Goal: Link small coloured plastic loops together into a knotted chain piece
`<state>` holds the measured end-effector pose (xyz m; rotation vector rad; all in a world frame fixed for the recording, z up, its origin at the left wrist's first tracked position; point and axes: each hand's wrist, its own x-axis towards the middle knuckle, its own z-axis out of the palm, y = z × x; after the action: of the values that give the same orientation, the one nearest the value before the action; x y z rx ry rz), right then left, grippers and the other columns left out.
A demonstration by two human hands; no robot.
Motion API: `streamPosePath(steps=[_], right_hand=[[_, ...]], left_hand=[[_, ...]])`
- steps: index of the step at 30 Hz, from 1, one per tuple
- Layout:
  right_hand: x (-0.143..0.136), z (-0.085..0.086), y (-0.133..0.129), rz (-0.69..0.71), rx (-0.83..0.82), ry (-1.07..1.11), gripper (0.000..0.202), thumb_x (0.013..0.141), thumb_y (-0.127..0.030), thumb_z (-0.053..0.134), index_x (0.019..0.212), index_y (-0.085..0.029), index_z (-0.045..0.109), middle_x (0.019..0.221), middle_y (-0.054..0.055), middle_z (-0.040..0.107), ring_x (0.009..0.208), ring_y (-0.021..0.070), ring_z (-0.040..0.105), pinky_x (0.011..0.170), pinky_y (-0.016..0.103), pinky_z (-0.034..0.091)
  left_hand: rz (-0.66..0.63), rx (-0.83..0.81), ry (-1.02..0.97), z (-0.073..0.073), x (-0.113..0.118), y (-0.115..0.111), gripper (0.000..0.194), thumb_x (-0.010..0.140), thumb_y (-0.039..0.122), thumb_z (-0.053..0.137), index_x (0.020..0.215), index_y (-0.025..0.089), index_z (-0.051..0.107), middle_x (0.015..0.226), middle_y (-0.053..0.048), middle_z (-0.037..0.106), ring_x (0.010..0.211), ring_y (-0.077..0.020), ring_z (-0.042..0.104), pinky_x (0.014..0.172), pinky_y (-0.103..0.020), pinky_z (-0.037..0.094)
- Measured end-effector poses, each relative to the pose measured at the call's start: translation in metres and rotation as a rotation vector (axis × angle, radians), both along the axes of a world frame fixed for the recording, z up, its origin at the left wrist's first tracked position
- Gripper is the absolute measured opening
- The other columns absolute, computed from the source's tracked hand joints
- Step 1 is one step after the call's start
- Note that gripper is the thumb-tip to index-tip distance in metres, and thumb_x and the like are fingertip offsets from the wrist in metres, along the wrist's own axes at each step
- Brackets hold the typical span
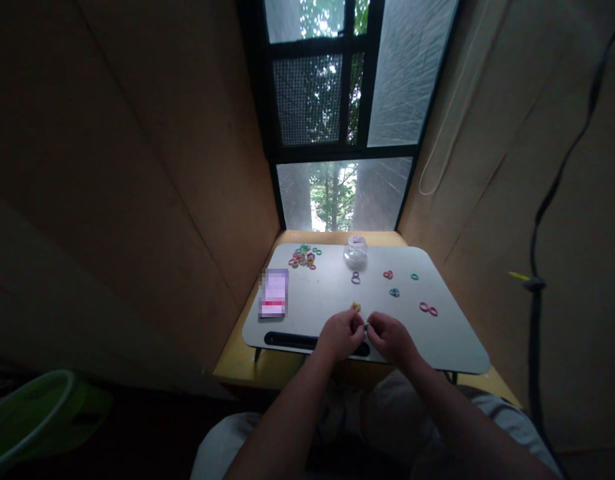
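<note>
My left hand (343, 333) and my right hand (390, 337) meet over the front edge of the white folding table (327, 293). Between their pinched fingertips is a small green band (367, 325), mostly hidden by the fingers. Just beyond my left fingertips lies a yellow band cluster (356, 307). Farther back is a purple looped band (355, 277). To the right lie red bands (388, 274), a blue-grey cluster (394, 292), a green band (414, 276) and a pink figure-eight band (428, 309).
A pile of coloured bands (303, 257) lies at the back left, above a phone (274, 293). A clear jar (356, 253) stands at the back. The black slot (292, 341) runs along the front edge.
</note>
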<state>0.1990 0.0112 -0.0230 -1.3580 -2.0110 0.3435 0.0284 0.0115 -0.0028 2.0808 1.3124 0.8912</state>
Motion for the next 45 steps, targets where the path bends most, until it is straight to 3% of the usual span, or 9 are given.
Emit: streamPosePath(steps=[45], right_hand=[[0.0012,0.0022,0.0013,0.004,-0.019,-0.013,0.014,0.081,-0.025,0.051,0.068,-0.021,0.051,0.062,-0.002,0.052,0.058,0.0123,0.045,0.056,0.023,0.031]], left_hand=[[-0.003,0.018,0.012,-0.0017,0.0006,0.0023,0.005,0.083,0.022,0.058,0.081,0.019,0.061,0.077,-0.002,0.066,0.068,-0.0146,0.057,0.062,-0.024,0.04]])
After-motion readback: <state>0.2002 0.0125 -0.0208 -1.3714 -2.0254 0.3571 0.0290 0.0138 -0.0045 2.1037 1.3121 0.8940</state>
